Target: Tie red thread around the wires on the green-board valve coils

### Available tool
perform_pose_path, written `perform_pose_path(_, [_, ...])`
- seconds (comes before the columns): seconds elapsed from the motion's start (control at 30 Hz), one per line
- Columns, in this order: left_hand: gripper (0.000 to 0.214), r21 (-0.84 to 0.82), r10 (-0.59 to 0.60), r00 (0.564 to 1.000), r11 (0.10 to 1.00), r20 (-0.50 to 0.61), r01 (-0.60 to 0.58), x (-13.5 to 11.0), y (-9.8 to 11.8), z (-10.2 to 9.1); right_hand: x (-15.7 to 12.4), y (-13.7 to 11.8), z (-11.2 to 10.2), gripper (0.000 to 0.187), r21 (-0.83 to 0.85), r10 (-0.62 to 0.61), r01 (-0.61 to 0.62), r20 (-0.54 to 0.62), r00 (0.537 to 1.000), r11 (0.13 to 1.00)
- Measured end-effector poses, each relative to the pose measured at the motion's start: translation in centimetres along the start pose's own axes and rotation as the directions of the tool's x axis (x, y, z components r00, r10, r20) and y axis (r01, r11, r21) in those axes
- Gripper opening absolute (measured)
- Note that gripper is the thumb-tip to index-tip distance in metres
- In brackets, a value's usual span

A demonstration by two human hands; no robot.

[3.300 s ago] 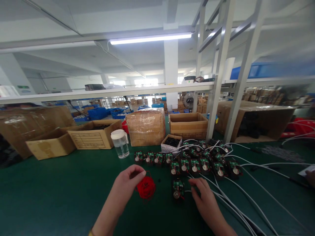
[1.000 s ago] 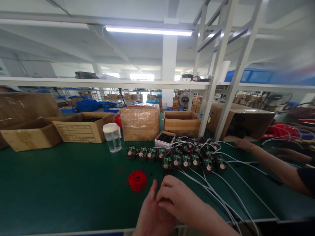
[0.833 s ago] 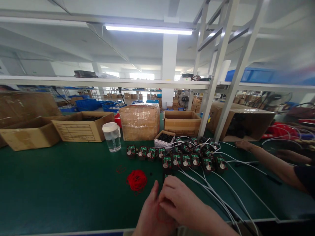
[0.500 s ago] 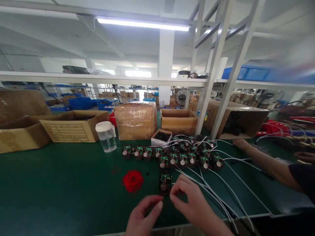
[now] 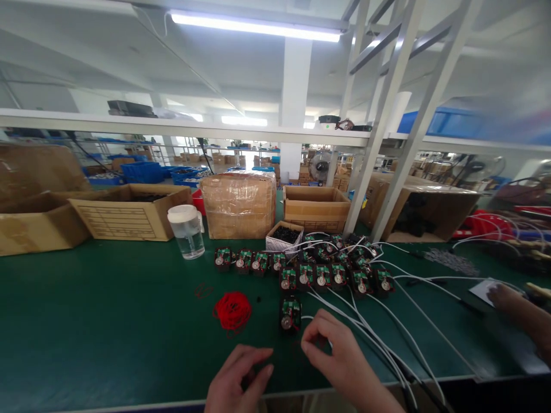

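My left hand (image 5: 241, 378) is at the front of the green table, thumb and forefinger apart with nothing visible between them. Just right of it, my right hand (image 5: 342, 358) is closed, its thumb and forefinger pinched together; what they hold, if anything, is too small to make out. Beyond both hands stands a small black device (image 5: 290, 315) with a green circuit board, a round silvery part and red wires. A white cable (image 5: 308, 317) runs from its right side behind my right hand. Left of the device lies a tangled heap of thin red loops (image 5: 233, 311).
Several similar devices (image 5: 322, 276) stand in rows behind, their white cables trailing right. A plastic jug (image 5: 186, 232), a small box of black parts (image 5: 284, 235) and cardboard boxes (image 5: 239, 205) line the back. At right, a co-worker's hand (image 5: 505, 298) touches a white sheet (image 5: 480, 291).
My left hand has drawn left, away from the device and my right hand, which stays pinched. The co-worker's hand has moved from the cardboard box towards the front right, onto the white sheet.
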State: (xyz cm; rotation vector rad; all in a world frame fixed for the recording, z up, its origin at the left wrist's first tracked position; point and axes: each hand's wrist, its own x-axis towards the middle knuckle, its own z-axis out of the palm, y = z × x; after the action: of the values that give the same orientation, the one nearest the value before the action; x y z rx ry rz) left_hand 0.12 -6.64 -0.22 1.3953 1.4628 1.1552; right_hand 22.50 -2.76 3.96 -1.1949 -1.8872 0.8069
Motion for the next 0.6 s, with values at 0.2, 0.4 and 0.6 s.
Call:
perform_pose_path(0.2, [0.026, -0.288, 0.021, 0.995, 0.957, -0.097, -0.048, 0.2, 2.5, 2.8, -0.1, -0.5, 0.2, 0.01, 0.003, -0.016, 0.016, 0.021, 1.0, 1.0])
perform_pose_path(0.4, [0.01, -0.266, 0.035, 0.997, 0.962, -0.074, -0.053, 0.2, 3.5, 3.3, -0.4, -0.7, 0.3, 0.01, -0.017, -0.052, 0.053, 0.043, 0.998, 0.998])
perform_pose_path(0.6, [0.02, -0.148, 0.049, 0.993, 0.987, -0.104, -0.064, -0.8, 2.7, 0.7, -0.6, -0.5, 0.3, 0.011, -0.015, -0.039, 0.04, 0.057, 0.998, 0.999])
